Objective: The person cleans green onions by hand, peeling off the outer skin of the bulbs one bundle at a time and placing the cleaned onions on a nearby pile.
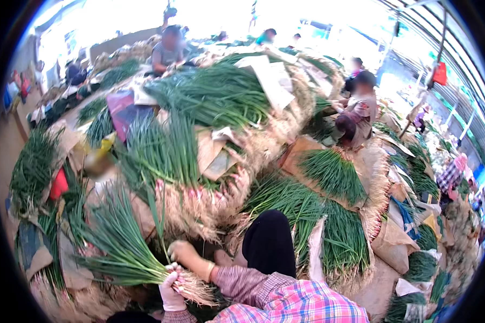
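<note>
A large bunch of spring onions (125, 253) lies slanted in front of me, its green leaves spread to the upper left and its pinkish bulbs and pale roots at the lower right. My left hand (171, 293), in a white glove, is closed around the bulb end. Just above it is my right hand (184, 254), its fingers curled close to the bunch's neck. A thin green stalk (160, 223) stands up steeply beside those fingers. Whether they pinch it is not clear from here.
Beyond my hands rises a big heap of spring onions (210, 97), roots facing outward. More piles (337, 229) lie to the right of my knee (270, 242), with brown sheets (390, 245) among them. A person (358, 110) sits at the right; another person (168, 51) works behind the heap.
</note>
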